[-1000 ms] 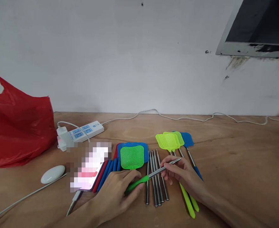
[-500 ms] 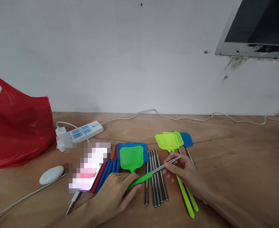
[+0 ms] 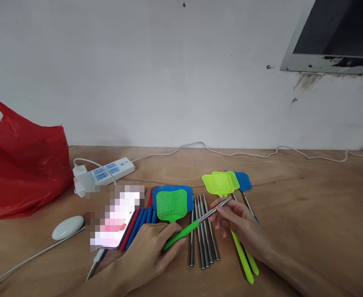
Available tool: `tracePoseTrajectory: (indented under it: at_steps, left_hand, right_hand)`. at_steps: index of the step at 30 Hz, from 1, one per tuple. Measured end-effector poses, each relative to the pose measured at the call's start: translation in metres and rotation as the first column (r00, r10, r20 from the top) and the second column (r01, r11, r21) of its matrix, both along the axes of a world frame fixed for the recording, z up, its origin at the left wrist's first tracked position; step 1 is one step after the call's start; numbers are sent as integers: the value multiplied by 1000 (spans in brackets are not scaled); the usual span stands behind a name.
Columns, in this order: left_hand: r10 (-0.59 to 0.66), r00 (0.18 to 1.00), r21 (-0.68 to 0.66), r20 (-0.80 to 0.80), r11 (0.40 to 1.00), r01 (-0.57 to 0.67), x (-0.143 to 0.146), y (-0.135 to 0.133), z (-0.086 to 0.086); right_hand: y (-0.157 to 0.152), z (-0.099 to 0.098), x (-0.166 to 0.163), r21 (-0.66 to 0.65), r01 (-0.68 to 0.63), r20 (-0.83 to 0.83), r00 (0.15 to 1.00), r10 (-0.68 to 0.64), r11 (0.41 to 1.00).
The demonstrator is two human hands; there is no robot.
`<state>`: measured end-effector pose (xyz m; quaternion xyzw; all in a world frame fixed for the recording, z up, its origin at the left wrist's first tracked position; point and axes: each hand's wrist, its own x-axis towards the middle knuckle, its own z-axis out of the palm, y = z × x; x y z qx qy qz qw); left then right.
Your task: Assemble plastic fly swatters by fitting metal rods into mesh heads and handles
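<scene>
My left hand (image 3: 153, 249) is closed around the green grip (image 3: 183, 235) of a fly swatter handle. From the grip a metal rod (image 3: 210, 213) slants up to the right, its far end between the fingers of my right hand (image 3: 235, 218). Beneath it lie several loose metal rods (image 3: 202, 243) side by side. A green swatter head (image 3: 172, 205) rests over blue ones (image 3: 190, 198) beyond my left hand. Several blue grips (image 3: 142, 218) and a red grip (image 3: 129, 231) are partly hidden by that hand. Yellow-green swatters (image 3: 220, 183) and a blue swatter (image 3: 243, 181) lie behind my right hand.
A lit phone (image 3: 119, 222), partly blurred, lies left of the grips with a cable plugged in. Farther left are a white oval object (image 3: 68, 227), a power strip (image 3: 116, 170) with a charger, and a red plastic bag (image 3: 23, 169). A white cord (image 3: 230, 154) runs along the wall.
The rod's far end has shifted slightly left and up, and less of it projects past my right fingers. My left hand keeps its hold on the green grip.
</scene>
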<state>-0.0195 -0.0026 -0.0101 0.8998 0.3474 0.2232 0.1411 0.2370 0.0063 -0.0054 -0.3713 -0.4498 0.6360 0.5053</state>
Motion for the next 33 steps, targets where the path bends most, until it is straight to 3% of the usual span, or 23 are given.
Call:
tracePoseTrajectory:
  at_steps: [20,28,33]
  left_hand:
    - [-7,1000,56,-4,998,7,0,2,-2]
    - [-11,999,84,-34,996,13,-1,1,-10]
    - [-8,1000,57,-15,998,9,0,-1,-7]
  right_hand:
    - [5,-8,7,93,93,167,980,-108,991]
    - [6,-8,8,94,65,209,974,-83,993]
    - [3,-6,3,84,-46,193,981,29,995]
